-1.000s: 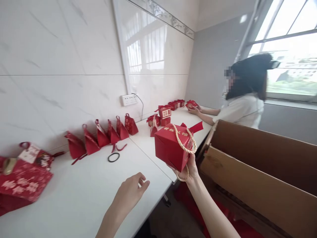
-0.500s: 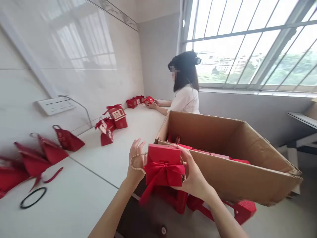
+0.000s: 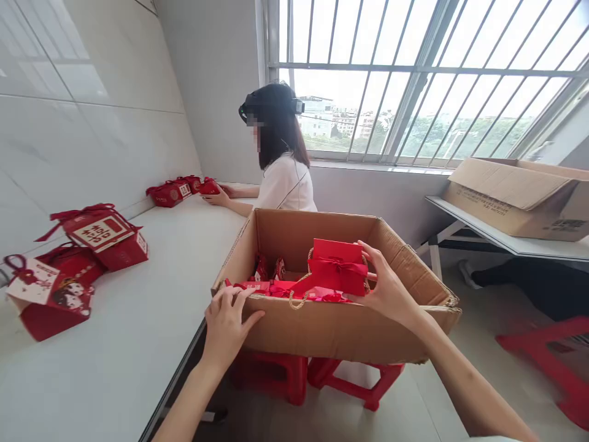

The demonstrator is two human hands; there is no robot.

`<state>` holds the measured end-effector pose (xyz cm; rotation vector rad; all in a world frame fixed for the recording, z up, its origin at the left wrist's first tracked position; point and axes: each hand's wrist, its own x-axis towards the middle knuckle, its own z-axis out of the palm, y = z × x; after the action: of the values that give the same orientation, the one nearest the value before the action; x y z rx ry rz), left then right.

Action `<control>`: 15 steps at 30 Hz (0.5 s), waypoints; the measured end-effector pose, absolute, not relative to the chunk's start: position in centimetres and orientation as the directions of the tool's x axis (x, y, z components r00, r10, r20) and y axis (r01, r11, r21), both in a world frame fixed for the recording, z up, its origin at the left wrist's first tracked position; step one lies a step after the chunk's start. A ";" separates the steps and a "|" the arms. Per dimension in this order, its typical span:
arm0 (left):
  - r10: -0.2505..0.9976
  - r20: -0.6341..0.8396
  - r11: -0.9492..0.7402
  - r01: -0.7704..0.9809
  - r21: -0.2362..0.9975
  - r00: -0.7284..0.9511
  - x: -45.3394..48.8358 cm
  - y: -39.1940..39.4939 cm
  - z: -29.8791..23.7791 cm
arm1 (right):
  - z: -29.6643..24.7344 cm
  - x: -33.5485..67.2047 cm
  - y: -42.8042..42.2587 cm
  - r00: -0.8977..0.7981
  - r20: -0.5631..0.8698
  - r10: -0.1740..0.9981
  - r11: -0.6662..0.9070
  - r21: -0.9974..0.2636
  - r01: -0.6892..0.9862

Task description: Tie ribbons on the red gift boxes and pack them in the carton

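Observation:
My right hand (image 3: 386, 282) pinches a red gift box (image 3: 343, 270) by its right side, over the near part of an open cardboard box (image 3: 331, 334). A red ribbon bow ties round the gift box, and a twisted cord handle (image 3: 299, 302) hangs at its lower left over the carton's near rim. My left hand (image 3: 227, 322) grips the carton at its near left corner, fingers bent over the rim and thumb along the outer wall. Several red gift boxes (image 3: 271, 287) lie inside the carton, partly hidden by its near wall.
Red stools (image 3: 294, 374) stand under the carton. Decorated red boxes (image 3: 99, 236) sit on the white table (image 3: 151, 319) at left. Beyond, a co-worker (image 3: 285, 178) handles a red box (image 3: 210, 186). Another carton (image 3: 510, 196) rests on a side table at right.
The view has swung right. My right hand has carried the gift box forward over the carton. My left hand has left the gift box and its cord and come onto the carton's rim.

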<state>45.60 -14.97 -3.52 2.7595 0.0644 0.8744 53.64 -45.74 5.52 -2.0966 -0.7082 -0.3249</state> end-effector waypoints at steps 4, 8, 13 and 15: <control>0.161 0.532 -0.971 0.037 0.235 0.832 46.2 -15.1 -3.6 | 5.4 58.4 -46.5 0.845 0.339 0.413 -0.467 -0.718 0.516; 0.155 0.587 -0.966 -0.002 0.258 0.795 46.3 -15.1 -4.2 | 5.5 63.7 -47.3 0.866 0.259 0.427 -0.559 -0.677 0.478; 0.110 0.639 -0.970 -0.059 0.238 0.761 46.3 -14.9 -4.4 | 5.8 66.7 -49.3 0.873 0.120 0.472 -0.570 -0.714 0.407; 0.102 0.650 -0.968 -0.075 0.239 0.753 46.3 -14.9 -4.3 | 6.1 66.4 -50.8 0.872 0.094 0.480 -0.545 -0.747 0.381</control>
<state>46.35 -14.90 -4.27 2.7009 0.0208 1.0235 66.42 -50.78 6.07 -2.2096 -0.6187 0.1532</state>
